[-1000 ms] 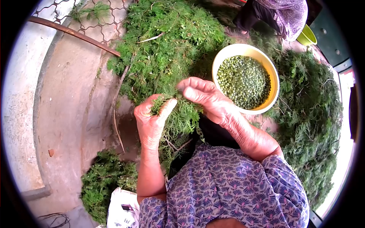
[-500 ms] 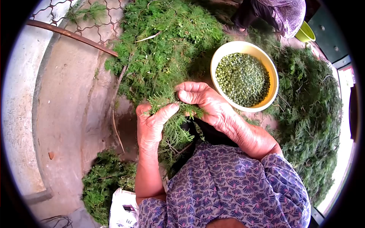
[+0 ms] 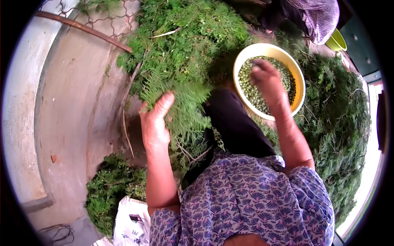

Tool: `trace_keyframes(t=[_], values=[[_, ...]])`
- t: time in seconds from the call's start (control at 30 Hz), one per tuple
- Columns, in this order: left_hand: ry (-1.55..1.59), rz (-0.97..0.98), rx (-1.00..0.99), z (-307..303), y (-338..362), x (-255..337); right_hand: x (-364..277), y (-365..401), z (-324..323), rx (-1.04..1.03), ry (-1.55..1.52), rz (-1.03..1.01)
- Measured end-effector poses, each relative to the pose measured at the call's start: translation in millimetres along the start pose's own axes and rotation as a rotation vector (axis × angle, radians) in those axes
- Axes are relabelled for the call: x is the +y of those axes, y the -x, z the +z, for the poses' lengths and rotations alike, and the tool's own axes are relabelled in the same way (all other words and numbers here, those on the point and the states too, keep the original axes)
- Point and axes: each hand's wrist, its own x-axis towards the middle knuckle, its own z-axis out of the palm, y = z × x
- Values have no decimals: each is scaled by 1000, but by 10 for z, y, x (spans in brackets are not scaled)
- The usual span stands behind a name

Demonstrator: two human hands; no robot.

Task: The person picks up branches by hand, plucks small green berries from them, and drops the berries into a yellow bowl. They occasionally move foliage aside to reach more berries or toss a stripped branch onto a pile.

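Left hand grips leafy sprigs; right hand, blurred above basin, grip undetermined. Green berries substantially gathered; large branch heaps apparently unpicked.

Two tubs, three big heaps of greenery, berries past counting.

Two tubs in all: one yellow tub and one green tub, the latter toward the far right corner of the ground. Three big heaps of cut greenery: one far heap toward the far edge, one right-hand heap along the right side, one smaller near heap toward the near left corner. One held bunch of greenery. Green berries in one tub only, too many and too small to count. One white bag, one long bar, one orange-brown chip toward the left edge, one tangle of wire toward the near left corner.
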Motion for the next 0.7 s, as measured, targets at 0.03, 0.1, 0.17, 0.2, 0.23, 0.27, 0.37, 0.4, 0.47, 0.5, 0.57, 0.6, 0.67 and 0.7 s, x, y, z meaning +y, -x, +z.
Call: trace_keyframes(t=[0.03, 0.1, 0.17, 0.2, 0.23, 0.27, 0.37, 0.4, 0.47, 0.5, 0.57, 0.6, 0.67, 0.7], values=[[-23, 17, 3, -90, -88, -49, -29, -48, -193, 63, 103, 6], [-14, -32, 62, -197, -157, 58, 377, -395, -739, 180, 6, -125], [58, -7, 131, -282, -213, 133, 487, -487, -1180, 253, 365, -123], [54, -2, 149, -385, -267, 145, 709, -652, -1459, 257, 478, -248], [215, -4, 90, -517, -351, 143, 879, -691, -1652, 387, 681, -336], [377, -1, 25, -594, -394, 156, 1165, -916, -1996, 463, 843, -397], [437, 71, 83, -638, -385, 248, 1313, -1015, -2338, 602, 771, -155], [452, 112, 51, -735, -482, 232, 1136, -939, -2156, 646, 749, -53], [688, 30, -275, -847, -572, 245, 879, -743, -1681, 468, 323, -183], [683, 71, -255, -808, -567, 272, 850, -734, -1504, 334, 383, -267], [737, 84, -334, -894, -679, 283, 262, -216, -602, 158, 300, -273], [739, 76, -331, -925, -696, 298, 206, -81, -298, 65, 303, -342], [786, 89, -385, -925, -702, 406, -29, 390, 188, -324, 452, -406], [847, 85, -300, -907, -676, 455, -57, 534, 364, -518, 459, -498]])
